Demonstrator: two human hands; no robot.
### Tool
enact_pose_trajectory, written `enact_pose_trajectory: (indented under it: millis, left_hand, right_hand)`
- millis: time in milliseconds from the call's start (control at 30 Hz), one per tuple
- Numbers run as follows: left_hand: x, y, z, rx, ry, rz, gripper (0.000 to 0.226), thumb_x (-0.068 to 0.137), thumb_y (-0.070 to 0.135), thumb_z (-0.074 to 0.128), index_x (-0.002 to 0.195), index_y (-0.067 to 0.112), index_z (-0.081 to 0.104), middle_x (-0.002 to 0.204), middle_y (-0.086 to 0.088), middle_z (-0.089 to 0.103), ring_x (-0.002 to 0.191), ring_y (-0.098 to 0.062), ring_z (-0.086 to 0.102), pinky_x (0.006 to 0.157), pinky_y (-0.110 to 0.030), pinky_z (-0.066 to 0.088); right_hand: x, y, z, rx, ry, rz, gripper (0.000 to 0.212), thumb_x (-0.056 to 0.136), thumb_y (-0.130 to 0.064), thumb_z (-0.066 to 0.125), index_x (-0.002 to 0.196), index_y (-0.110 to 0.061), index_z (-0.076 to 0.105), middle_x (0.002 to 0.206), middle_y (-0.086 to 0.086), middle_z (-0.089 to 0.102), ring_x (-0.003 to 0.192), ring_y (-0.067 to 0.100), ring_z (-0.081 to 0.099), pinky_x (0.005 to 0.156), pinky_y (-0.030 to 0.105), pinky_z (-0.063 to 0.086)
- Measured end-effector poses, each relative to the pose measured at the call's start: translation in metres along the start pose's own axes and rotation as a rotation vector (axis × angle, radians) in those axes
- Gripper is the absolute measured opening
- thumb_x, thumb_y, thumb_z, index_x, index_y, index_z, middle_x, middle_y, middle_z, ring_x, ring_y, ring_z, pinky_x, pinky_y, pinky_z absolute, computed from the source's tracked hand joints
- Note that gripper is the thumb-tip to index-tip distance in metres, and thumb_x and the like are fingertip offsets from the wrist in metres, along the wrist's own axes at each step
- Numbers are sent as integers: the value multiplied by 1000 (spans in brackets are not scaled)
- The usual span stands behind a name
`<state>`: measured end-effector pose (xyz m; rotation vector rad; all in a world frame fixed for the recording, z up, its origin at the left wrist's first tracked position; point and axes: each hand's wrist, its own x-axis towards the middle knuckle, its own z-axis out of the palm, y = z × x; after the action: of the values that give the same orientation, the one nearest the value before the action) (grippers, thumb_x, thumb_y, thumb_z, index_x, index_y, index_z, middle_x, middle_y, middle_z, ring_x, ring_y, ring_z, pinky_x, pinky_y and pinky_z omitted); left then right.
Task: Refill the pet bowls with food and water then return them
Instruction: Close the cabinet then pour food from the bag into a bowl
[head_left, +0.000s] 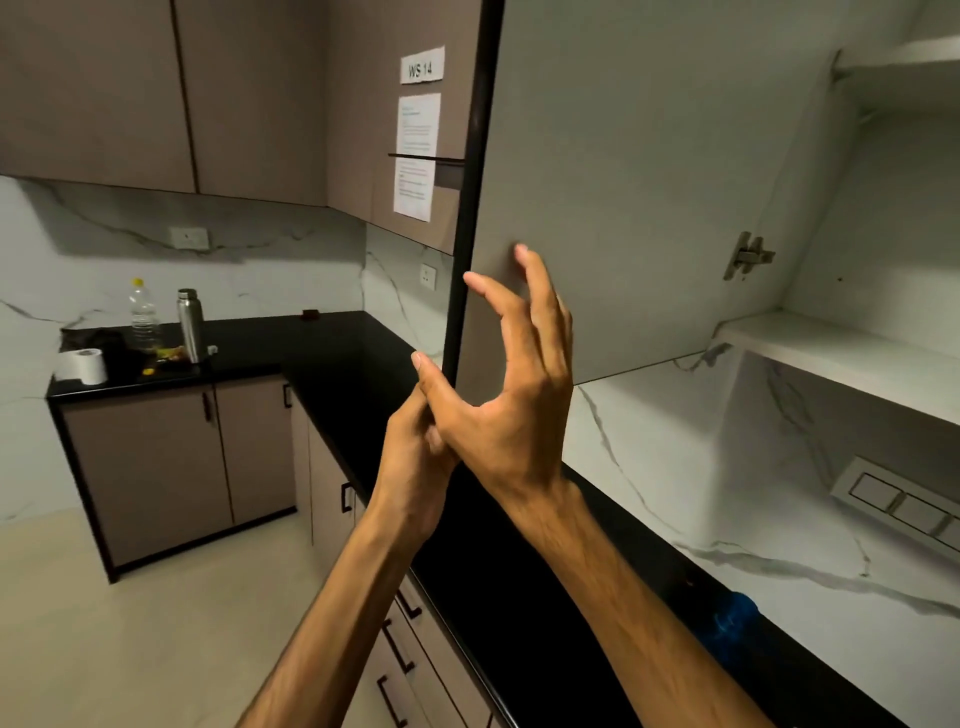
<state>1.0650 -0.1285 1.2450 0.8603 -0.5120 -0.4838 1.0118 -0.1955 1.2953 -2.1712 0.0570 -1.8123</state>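
Two bare forearms rise over a black countertop (337, 358); right hand (511, 395) splayed by one open cabinet door (623, 182), left hand (415, 457) loosely curled, empty; two bottles (189, 325) beyond.

Kitchen corner with black countertop (332, 353). Open cabinet door (623, 182) at centre, white shelf (831, 353) inside. Right hand (511, 395) raised, fingers spread beside door edge; left hand (415, 467) below, touching right thumb. Steel bottle (189, 325) and paper roll (83, 365) far left.
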Motion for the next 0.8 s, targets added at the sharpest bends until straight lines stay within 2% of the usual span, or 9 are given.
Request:
enact_pose_trajectory:
  millis: [67, 133, 200, 300, 467, 533, 600, 700, 800]
  left_hand:
    - [-2, 5, 4, -59, 16, -25, 42, 106, 42, 46, 92, 11, 71, 85, -15, 64, 84, -21, 69, 78, -31, 56]
    - [-6, 10, 11, -127, 19, -35, 55, 109, 32, 43, 63, 15, 68, 51, 0, 49, 49, -9, 56, 56, -23, 52]
    - [-9, 14, 16, -189, 11, -43, 64, 107, 27, 45, 46, 22, 61, 39, 7, 36, 36, -5, 41, 46, -20, 46]
    - [-11, 18, 21, -260, -7, -55, 60, 102, 25, 51, 43, 20, 60, 38, 7, 37, 34, -5, 38, 42, -19, 45]
    - [-14, 13, 26, -291, -77, -46, 40, 91, 21, 58, 53, 13, 68, 58, -1, 62, 60, -14, 68, 52, -27, 56]
    - [-18, 12, 31, -256, -142, -56, 43, 87, 21, 58, 45, 12, 66, 53, -3, 61, 56, -15, 68, 49, -25, 55]
    - [-23, 12, 38, -212, -209, -82, 32, 67, 27, 72, 41, 10, 64, 50, -3, 60, 52, -14, 66, 46, -23, 52]
    - [-21, 6, 39, -153, -252, -140, 27, 42, 30, 89, 46, 18, 65, 65, 2, 58, 82, -15, 63, 56, -30, 56]
    - [-24, -1, 47, -115, -303, -174, 14, 63, 27, 72, 50, 22, 68, 68, 5, 63, 103, -25, 59, 67, -33, 59]
  right_hand:
    - [0, 3, 4, -19, 6, -17, 72, 75, -30, 91, 139, -12, 64, 162, 18, 43, 147, 27, 42, 110, 50, 49]
    - [1, 6, 4, -32, 13, -26, 71, 75, -26, 91, 139, -13, 63, 162, 18, 42, 148, 27, 42, 110, 50, 50]
    - [2, 8, 2, -40, 23, -43, 69, 75, -22, 90, 139, -14, 63, 161, 17, 43, 146, 26, 43, 109, 49, 51]
    - [3, 10, -7, -54, 33, -68, 69, 74, -22, 91, 137, -15, 64, 159, 17, 46, 144, 26, 45, 107, 48, 52]
    - [3, 9, -28, -60, 33, -86, 69, 74, -25, 91, 136, -16, 63, 157, 17, 48, 141, 25, 48, 107, 44, 52]
    - [2, 7, -39, -62, 33, -83, 68, 73, -25, 92, 135, -13, 66, 155, 17, 49, 139, 23, 49, 110, 35, 50]
    - [3, 5, -52, -62, 40, -83, 68, 72, -26, 92, 133, -11, 67, 152, 17, 52, 138, 22, 50, 112, 21, 43]
    - [3, 4, -71, -49, 50, -96, 68, 73, -26, 92, 133, -12, 65, 149, 18, 54, 137, 17, 49, 113, 14, 38]
    - [2, 2, -91, -39, 60, -109, 67, 75, -28, 88, 134, -14, 61, 146, 18, 56, 137, 16, 49, 112, 18, 41]
